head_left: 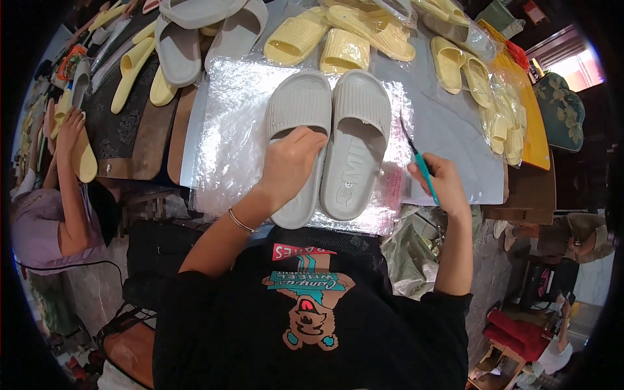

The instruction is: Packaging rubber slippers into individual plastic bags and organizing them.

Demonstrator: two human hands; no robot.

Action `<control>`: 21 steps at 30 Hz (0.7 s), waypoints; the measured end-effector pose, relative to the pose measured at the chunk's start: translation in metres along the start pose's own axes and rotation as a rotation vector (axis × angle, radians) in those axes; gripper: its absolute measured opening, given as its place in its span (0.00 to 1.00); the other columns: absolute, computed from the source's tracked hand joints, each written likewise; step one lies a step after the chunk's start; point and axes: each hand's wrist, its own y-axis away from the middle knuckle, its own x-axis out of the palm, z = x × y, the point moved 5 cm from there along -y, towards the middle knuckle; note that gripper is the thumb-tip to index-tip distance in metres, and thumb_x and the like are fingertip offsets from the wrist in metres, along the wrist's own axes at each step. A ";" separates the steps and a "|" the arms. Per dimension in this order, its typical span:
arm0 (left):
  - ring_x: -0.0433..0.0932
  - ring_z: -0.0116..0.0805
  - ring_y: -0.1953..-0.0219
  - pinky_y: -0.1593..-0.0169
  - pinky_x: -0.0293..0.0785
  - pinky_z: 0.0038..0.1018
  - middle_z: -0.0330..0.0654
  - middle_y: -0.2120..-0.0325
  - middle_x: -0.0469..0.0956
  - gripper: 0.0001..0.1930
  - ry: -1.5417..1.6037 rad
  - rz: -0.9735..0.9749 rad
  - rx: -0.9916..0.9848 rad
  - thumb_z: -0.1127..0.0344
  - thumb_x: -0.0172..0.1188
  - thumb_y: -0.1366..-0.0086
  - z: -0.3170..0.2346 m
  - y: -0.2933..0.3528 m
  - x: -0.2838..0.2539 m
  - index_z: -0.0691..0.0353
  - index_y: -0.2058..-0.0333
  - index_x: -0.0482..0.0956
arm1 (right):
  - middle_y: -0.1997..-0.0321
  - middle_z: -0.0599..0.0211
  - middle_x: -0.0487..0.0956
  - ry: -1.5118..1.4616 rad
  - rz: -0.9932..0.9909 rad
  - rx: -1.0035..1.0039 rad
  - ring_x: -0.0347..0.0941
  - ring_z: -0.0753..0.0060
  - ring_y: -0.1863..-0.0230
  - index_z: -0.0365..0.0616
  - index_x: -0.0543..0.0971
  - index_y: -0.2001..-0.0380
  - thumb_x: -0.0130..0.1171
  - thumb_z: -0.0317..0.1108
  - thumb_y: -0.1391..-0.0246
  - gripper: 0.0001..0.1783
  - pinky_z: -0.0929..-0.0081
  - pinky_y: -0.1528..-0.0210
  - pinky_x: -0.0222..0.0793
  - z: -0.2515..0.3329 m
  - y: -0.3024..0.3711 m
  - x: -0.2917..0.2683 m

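Two light-grey slide slippers, the left slipper and the right slipper, lie side by side with toes pointing away from me. They rest on a shiny clear plastic sheet. My left hand is closed at the left slipper's strap opening, its fingertips on the inner edge; they are partly hidden. In my right hand, just right of the pair, is a slim tool with a teal handle and a thin dark pointed tip. That tip stands apart from the slippers.
More grey slippers are heaped at the far left. Yellow slippers in clear bags lie along the far side, and bagged yellow pairs at the right. A co-worker sits on the left, handling a yellow slipper. A green chair back stands right.
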 end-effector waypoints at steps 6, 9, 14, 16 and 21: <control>0.78 0.41 0.71 0.68 0.75 0.31 0.41 0.70 0.77 0.05 0.048 0.037 0.016 0.74 0.59 0.44 0.001 0.004 -0.002 0.62 0.68 0.80 | 0.79 0.58 0.74 0.167 -0.374 0.108 0.70 0.66 0.75 0.33 0.75 0.71 0.63 0.40 0.52 0.17 0.68 0.71 0.64 -0.095 -0.028 -0.046; 0.78 0.41 0.69 0.65 0.74 0.29 0.44 0.70 0.77 0.05 0.048 0.099 -0.026 0.75 0.60 0.44 -0.001 0.010 0.000 0.65 0.67 0.79 | 0.73 0.52 0.77 0.493 -0.528 0.075 0.74 0.52 0.68 0.34 0.77 0.69 0.63 0.37 0.54 0.16 0.60 0.66 0.67 -0.133 -0.041 -0.052; 0.78 0.40 0.66 0.63 0.75 0.28 0.43 0.68 0.77 0.06 0.032 0.145 -0.034 0.74 0.61 0.45 0.007 0.020 0.003 0.65 0.67 0.80 | 0.68 0.53 0.77 0.778 -0.514 0.123 0.74 0.51 0.61 0.37 0.79 0.68 0.64 0.36 0.56 0.14 0.58 0.61 0.68 -0.067 -0.056 -0.043; 0.77 0.40 0.66 0.62 0.74 0.29 0.43 0.68 0.76 0.06 0.027 0.132 -0.003 0.74 0.61 0.45 0.010 0.022 0.004 0.65 0.67 0.80 | 0.68 0.56 0.77 0.598 -0.591 -0.247 0.74 0.53 0.62 0.39 0.79 0.69 0.63 0.34 0.55 0.11 0.58 0.60 0.68 0.009 -0.071 -0.026; 0.75 0.42 0.63 0.59 0.73 0.31 0.44 0.67 0.75 0.05 0.015 0.154 0.059 0.74 0.61 0.45 0.011 0.023 0.008 0.65 0.68 0.78 | 0.68 0.59 0.80 0.587 -0.569 -0.753 0.75 0.55 0.63 0.41 0.81 0.73 0.60 0.32 0.54 0.06 0.57 0.60 0.69 0.127 -0.121 0.043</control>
